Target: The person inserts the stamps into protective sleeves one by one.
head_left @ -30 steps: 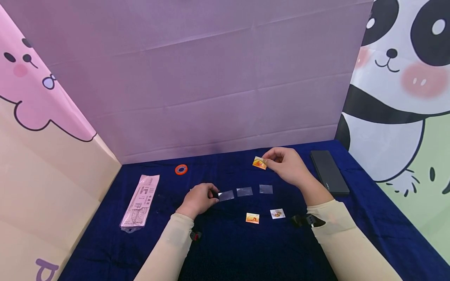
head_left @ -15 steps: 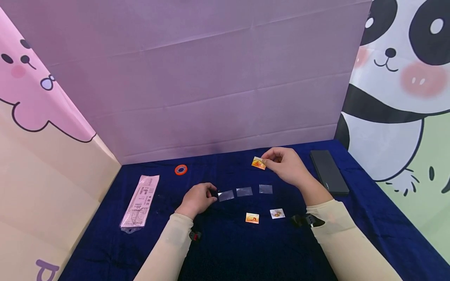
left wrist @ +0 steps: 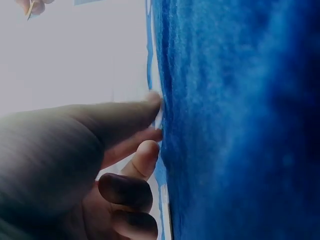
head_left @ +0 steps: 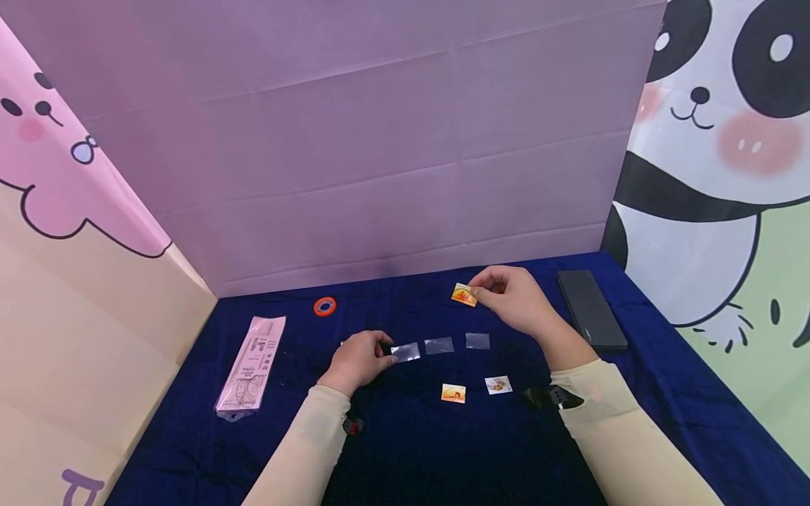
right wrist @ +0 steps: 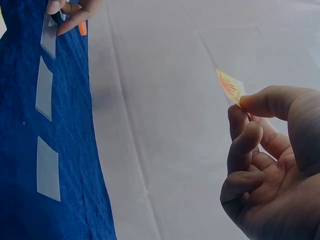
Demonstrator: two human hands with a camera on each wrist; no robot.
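Note:
My right hand (head_left: 515,299) pinches a small yellow-and-orange picture card (head_left: 465,294) between thumb and fingertips, raised above the cloth. In the right wrist view the card (right wrist: 230,87) is tilted, with its picture partly facing the camera. My left hand (head_left: 359,360) is low at the table, thumb and forefinger apart at the left end of a clear plastic sleeve (head_left: 406,352). Its fingertips (left wrist: 154,100) reach down to the cloth. Two more clear sleeves, a middle one (head_left: 439,345) and a right one (head_left: 477,341), lie in a row beside it.
Nearer me lie an orange picture card (head_left: 453,393) and a white picture card (head_left: 498,385). A pink package (head_left: 251,362) is at left, an orange ring (head_left: 325,306) behind it, and a black flat case (head_left: 591,309) at right. A mauve backdrop (head_left: 405,154) rises behind the blue cloth.
My left thumb has shifted slightly toward the nearest clear sleeve and now overlaps its edge. The right hand keeps the card up, almost still. The head view turns very slightly.

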